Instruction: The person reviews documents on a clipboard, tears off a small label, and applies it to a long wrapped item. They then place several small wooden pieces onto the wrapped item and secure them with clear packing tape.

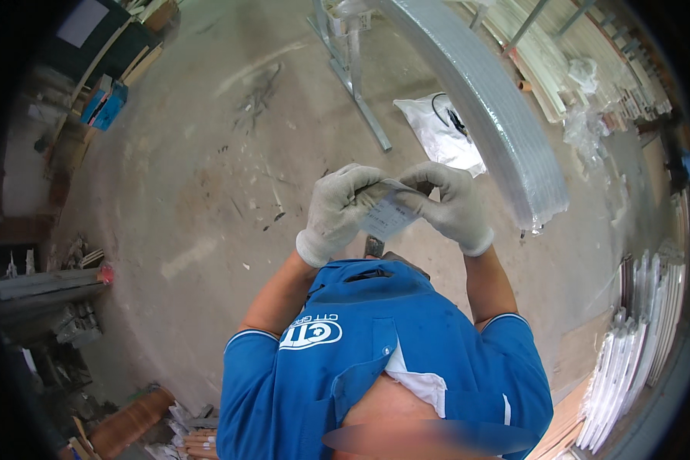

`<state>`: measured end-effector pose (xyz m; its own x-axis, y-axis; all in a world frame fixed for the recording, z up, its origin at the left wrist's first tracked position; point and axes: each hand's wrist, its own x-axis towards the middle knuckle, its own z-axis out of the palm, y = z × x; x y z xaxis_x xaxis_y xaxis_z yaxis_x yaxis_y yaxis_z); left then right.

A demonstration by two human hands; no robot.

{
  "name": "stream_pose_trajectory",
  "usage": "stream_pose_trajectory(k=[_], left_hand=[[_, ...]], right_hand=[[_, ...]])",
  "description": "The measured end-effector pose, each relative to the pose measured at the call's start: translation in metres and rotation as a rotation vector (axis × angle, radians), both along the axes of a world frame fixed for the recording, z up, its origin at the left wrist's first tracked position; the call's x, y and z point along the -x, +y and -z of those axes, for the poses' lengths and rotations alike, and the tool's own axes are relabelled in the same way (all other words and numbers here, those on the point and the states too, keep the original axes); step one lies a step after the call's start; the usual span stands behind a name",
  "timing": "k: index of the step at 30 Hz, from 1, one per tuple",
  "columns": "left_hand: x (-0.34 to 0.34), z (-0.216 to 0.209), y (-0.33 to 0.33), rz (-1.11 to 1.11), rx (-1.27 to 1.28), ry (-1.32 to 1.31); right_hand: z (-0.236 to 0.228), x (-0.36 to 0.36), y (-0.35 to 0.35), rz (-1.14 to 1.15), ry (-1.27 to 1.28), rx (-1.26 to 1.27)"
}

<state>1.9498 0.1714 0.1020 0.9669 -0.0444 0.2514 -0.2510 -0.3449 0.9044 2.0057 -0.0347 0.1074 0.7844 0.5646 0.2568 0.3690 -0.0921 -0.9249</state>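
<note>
Both gloved hands are raised in front of my chest, close together. My left hand [336,208] pinches the upper left edge of a small printed label sheet [389,218], pale and thin. At its upper right edge, my right hand [454,205] grips the same sheet with fingers curled over it. The sheet hangs tilted between the hands, print showing, its top edge partly covered by the gloves. Both gloves are light grey knit.
A long plastic-wrapped bundle of profiles [506,115] slants down at the right, above a white sack [441,130] on the floor. A metal stand [360,107] is beside it. Wrapped strips [629,353] lean at right; a blue box [106,103] is far left.
</note>
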Motion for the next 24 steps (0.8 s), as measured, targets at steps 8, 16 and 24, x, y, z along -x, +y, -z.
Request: stream_pose_trajectory(k=[8, 16, 24], left_hand=[[-0.033, -0.016, -0.018, -0.132, -0.177, -0.171], [-0.069, -0.014, -0.017, 0.356, 0.712, 0.669], [-0.127, -0.009, 0.02, 0.512, 0.824, 0.742]], right_hand=[[0.015, -0.017, -0.013, 0.478, -0.859, 0.099], [0.015, -0.024, -0.016, 0.643, -1.047, 0.237], [0.011, -0.057, 0.025, 0.752, -1.061, 0.306]])
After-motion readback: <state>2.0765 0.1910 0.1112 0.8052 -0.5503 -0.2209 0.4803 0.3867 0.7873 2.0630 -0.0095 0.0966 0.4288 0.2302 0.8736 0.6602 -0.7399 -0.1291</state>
